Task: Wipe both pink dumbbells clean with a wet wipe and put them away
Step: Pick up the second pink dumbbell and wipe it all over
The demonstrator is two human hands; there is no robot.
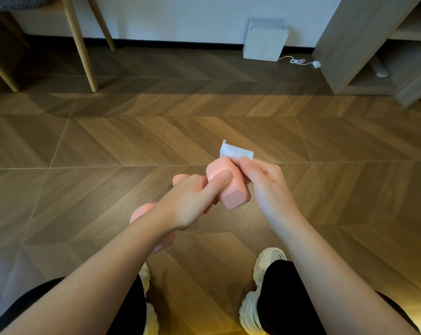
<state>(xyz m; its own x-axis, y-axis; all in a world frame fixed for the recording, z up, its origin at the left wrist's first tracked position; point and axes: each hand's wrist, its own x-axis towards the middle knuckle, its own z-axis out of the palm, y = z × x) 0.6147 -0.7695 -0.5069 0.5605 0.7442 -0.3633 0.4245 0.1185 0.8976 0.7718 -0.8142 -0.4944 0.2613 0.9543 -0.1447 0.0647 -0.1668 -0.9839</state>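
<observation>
The floor [83, 141] is wooden herringbone, with chair legs [80, 44] at the far left; under the left forearm a blurred pink shape [141, 213] shows (the other head, or the second dumbbell, I cannot tell which); the left hand [187, 201] has its fingers curled round the handle of a pink dumbbell [231, 192], the thumb laid on its head; the wet wipe [236, 152] lies against the far side of that head, pinched by the curled fingers of the right hand [265, 182]; a shelf unit [349, 44] stands at the far right. I judge that the wiping is under way on this dumbbell; nothing is put away yet.
</observation>
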